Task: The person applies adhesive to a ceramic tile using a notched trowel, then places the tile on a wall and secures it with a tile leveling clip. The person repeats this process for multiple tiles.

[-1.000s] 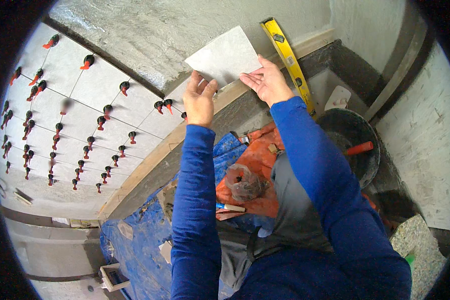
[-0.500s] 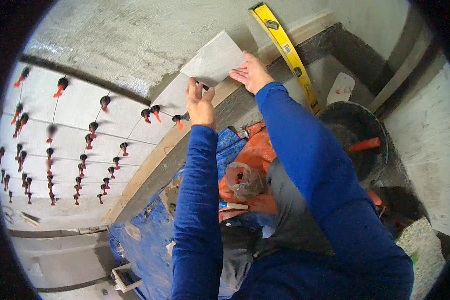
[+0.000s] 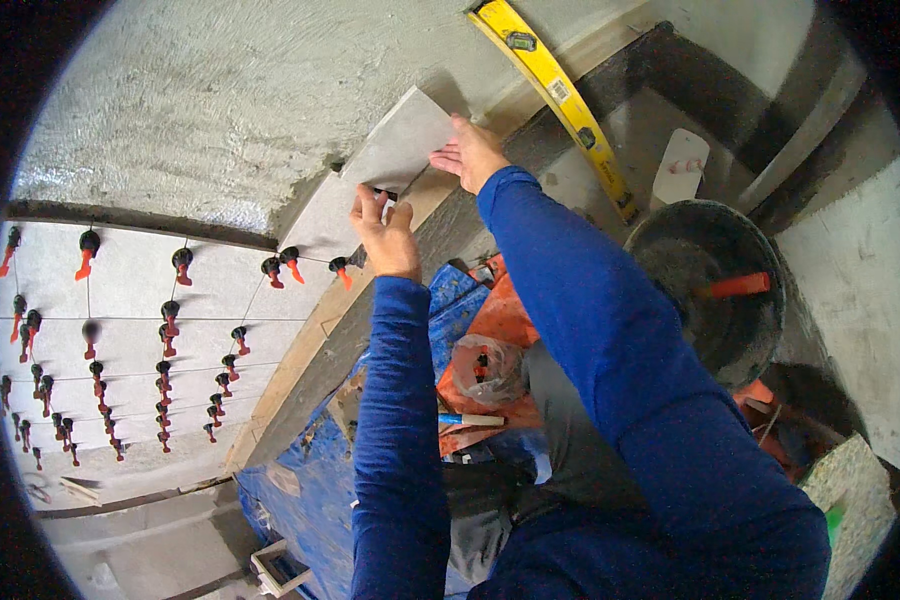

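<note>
Tile (image 3: 402, 142) along wooden batten (image 3: 288, 374), rough grey surface (image 3: 240, 110).

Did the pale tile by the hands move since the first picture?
Yes. Judged against the yellow level, the pale tile has moved left, away from the level and closer to the laid tiles.

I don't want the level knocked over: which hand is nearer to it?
Right. The right hand is left of the yellow level, apart from it; the left hand is farther left.
</note>
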Demonstrator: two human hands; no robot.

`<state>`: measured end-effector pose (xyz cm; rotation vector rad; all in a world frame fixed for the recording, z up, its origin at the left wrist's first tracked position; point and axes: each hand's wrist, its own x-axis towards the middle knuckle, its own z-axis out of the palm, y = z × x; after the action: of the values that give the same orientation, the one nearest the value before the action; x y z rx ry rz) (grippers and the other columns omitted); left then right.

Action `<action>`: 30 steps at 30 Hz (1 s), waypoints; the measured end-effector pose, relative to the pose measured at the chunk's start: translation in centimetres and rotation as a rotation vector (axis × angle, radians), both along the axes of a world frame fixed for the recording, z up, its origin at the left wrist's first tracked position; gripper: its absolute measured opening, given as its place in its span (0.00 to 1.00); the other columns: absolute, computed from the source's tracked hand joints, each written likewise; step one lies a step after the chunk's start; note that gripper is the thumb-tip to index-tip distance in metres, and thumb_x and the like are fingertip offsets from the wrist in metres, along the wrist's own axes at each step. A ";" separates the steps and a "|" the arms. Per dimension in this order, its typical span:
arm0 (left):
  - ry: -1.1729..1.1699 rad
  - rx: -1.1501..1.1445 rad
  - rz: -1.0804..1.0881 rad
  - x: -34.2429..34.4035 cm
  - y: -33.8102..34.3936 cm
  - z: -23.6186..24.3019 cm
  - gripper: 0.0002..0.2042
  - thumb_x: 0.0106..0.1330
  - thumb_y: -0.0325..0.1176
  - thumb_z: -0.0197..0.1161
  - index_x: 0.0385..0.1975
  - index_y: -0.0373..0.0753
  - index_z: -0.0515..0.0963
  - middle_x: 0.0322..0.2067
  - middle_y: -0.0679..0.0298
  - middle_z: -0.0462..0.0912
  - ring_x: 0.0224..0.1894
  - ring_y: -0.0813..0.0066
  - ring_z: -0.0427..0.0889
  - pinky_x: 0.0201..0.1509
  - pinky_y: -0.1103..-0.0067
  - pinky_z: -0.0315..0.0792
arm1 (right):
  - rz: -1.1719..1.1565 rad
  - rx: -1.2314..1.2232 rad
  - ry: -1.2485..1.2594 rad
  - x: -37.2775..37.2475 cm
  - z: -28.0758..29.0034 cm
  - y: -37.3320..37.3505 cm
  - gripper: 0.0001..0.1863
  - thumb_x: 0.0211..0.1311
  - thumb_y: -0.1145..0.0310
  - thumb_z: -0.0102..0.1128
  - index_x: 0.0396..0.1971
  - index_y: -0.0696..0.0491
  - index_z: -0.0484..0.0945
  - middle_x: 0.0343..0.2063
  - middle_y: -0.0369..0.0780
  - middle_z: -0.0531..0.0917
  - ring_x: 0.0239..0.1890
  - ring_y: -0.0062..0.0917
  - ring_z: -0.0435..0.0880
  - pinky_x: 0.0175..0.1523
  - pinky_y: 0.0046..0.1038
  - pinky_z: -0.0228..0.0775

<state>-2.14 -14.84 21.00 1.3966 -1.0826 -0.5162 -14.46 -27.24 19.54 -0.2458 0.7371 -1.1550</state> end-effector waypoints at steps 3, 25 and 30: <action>0.018 -0.011 0.007 -0.2 -0.1 -0.5 0.39 0.59 0.20 0.63 0.74 0.30 0.56 0.66 0.53 0.58 0.65 0.59 0.70 0.65 0.70 0.67 | 0.009 -0.016 0.002 0.2 -0.3 0.1 0.30 0.75 0.53 0.54 0.60 0.65 0.62 0.52 0.58 0.74 0.51 0.49 0.83 0.53 0.45 0.84; -0.123 0.021 0.090 -0.6 -1.3 -0.8 0.44 0.55 0.19 0.68 0.74 0.29 0.55 0.65 0.50 0.57 0.62 0.60 0.69 0.67 0.72 0.65 | -0.055 -0.096 0.309 0.7 0.5 -1.1 0.21 0.75 0.63 0.47 0.61 0.58 0.61 0.45 0.54 0.79 0.37 0.47 0.88 0.39 0.46 0.87; -0.173 0.022 0.141 -0.9 -1.5 -1.2 0.44 0.55 0.21 0.68 0.74 0.28 0.55 0.64 0.49 0.58 0.61 0.58 0.70 0.67 0.71 0.65 | -0.085 -0.062 0.345 1.1 0.5 -1.6 0.23 0.75 0.62 0.47 0.62 0.58 0.61 0.46 0.54 0.79 0.34 0.47 0.88 0.38 0.46 0.87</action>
<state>-3.07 -16.31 19.82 1.5462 -1.1092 -0.3106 -13.34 -28.80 20.02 -0.4775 1.0227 -1.2324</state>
